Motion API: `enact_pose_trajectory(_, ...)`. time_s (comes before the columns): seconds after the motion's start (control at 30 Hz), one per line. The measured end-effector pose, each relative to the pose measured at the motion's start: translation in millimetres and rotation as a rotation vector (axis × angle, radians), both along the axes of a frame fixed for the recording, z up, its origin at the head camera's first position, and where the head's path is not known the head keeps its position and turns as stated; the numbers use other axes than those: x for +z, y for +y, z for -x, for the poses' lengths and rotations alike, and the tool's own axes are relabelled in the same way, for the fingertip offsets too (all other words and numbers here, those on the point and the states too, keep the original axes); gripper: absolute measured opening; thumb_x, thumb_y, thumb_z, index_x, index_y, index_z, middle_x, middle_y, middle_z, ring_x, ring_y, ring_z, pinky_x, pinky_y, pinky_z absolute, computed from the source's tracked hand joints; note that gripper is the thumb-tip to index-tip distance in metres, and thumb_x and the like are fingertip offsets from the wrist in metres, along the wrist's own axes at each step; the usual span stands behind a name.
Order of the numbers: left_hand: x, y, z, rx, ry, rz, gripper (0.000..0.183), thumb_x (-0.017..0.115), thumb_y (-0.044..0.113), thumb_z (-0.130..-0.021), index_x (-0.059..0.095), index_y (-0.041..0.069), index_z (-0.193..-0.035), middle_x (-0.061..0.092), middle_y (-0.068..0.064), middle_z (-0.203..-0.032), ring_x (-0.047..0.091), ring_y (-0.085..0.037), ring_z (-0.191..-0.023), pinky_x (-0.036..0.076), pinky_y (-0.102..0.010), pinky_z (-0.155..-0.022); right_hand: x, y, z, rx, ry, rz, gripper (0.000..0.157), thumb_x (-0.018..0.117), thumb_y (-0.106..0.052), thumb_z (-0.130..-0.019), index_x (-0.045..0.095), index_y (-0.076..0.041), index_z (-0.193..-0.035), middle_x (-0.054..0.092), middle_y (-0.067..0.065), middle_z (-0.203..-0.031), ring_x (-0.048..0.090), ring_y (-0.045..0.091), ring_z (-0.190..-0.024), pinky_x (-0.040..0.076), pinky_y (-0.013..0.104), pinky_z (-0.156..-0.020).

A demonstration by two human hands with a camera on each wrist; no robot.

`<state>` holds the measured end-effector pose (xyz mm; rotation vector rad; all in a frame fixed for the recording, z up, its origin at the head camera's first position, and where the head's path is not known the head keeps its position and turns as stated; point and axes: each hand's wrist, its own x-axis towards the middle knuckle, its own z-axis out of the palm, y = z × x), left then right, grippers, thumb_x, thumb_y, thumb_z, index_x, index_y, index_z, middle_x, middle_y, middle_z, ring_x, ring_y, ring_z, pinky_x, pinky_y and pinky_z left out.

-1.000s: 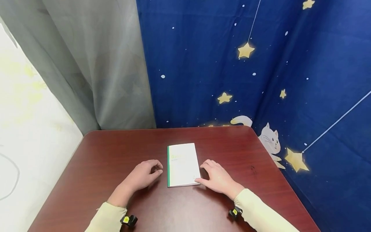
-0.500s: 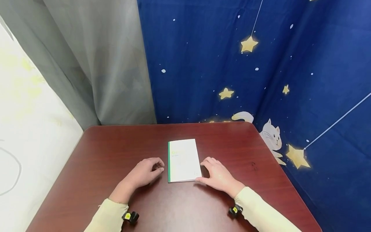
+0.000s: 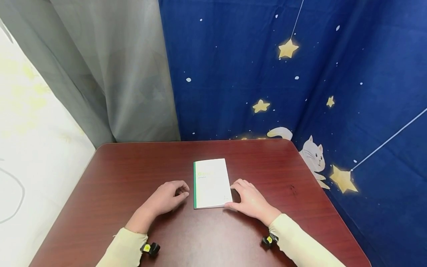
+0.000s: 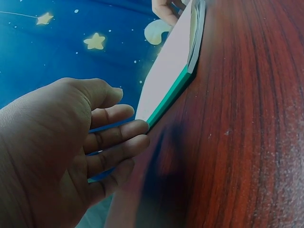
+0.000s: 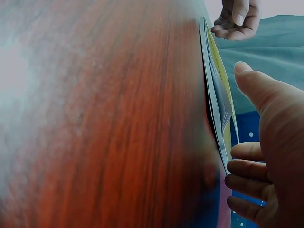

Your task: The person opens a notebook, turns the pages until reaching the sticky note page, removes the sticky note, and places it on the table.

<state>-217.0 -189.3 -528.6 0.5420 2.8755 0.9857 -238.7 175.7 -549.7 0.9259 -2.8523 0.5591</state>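
Observation:
A white notebook (image 3: 212,183) with a green spine lies closed in the middle of the table, faint print on its cover. To its left, my left hand (image 3: 166,198) is held with relaxed, loosely bent fingers, a small gap from the green spine. My right hand (image 3: 250,200) is at the right edge, thumb by the near right corner. In the right wrist view the right hand (image 5: 285,133) has thumb and fingers spread beside the slightly parted pages of the notebook (image 5: 216,90); whether the fingertips touch it I cannot tell. Neither hand holds anything.
The reddish-brown wooden table (image 3: 140,159) has rounded far corners. Behind it hang a grey curtain (image 3: 133,74) and a blue curtain (image 3: 227,74) with stars and a cat. Each wrist wears a small black camera, such as the left camera (image 3: 151,249).
The head view has tilted down slightly, so the table and notebook sit a little higher in frame. Both hands and the notebook keep nearly the same places relative to each other.

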Motion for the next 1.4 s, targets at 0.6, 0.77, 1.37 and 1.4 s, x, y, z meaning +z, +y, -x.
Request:
enact_pose_trajectory(0.6, 5.7, 9, 4.3, 0.003, -0.001, -0.006, 0.008, 0.076, 0.03, -0.106, 0.075, 0.024, -0.111, 0.069, 0.016, -0.098, 0.064, -0.003, -0.09, 0.058, -0.038, -0.087, 7.5, -3, -3.6, -0.011, -0.032, 0.056, 0.077, 0.091, -0.064, -0.085, 0.063, -0.015, -0.138, 0.067, -0.001, -0.124, 0.061, 0.018, -0.112, 0.052, 0.047, -0.104)
enact_pose_trajectory(0.77, 9.3, 18, 7.3, -0.02, 0.012, -0.008, 0.006, 0.077, 0.024, -0.105, 0.074, 0.024, -0.111, 0.07, 0.014, -0.099, 0.064, -0.006, -0.09, 0.058, -0.039, -0.086, 10.6, -5, -3.7, -0.011, -0.037, 0.05, 0.081, 0.09, -0.066, -0.084, 0.061, -0.015, -0.14, 0.067, 0.001, -0.126, 0.06, 0.017, -0.112, 0.052, 0.046, -0.104)
enact_pose_trajectory(1.37, 19.5, 55, 11.8, 0.072, 0.11, -0.068, 0.018, 0.078, 0.025, -0.103, 0.073, 0.016, -0.117, 0.069, -0.003, -0.112, 0.067, -0.021, -0.098, 0.057, -0.043, -0.087, 34.1, -17, -3.7, 0.007, 0.012, 0.019, 0.082, 0.092, -0.063, -0.084, 0.062, -0.011, -0.141, 0.067, 0.007, -0.128, 0.061, 0.02, -0.114, 0.053, 0.044, -0.104)
enact_pose_trajectory(1.4, 20.4, 58, 11.8, 0.076, 0.117, -0.072, 0.02, 0.078, 0.026, -0.103, 0.072, 0.015, -0.119, 0.07, -0.003, -0.115, 0.069, -0.023, -0.102, 0.058, -0.045, -0.089, 35.4, -17, -3.6, 0.01, 0.02, 0.015, 0.082, 0.091, -0.063, -0.085, 0.062, -0.011, -0.141, 0.067, 0.007, -0.128, 0.061, 0.02, -0.115, 0.053, 0.044, -0.104)
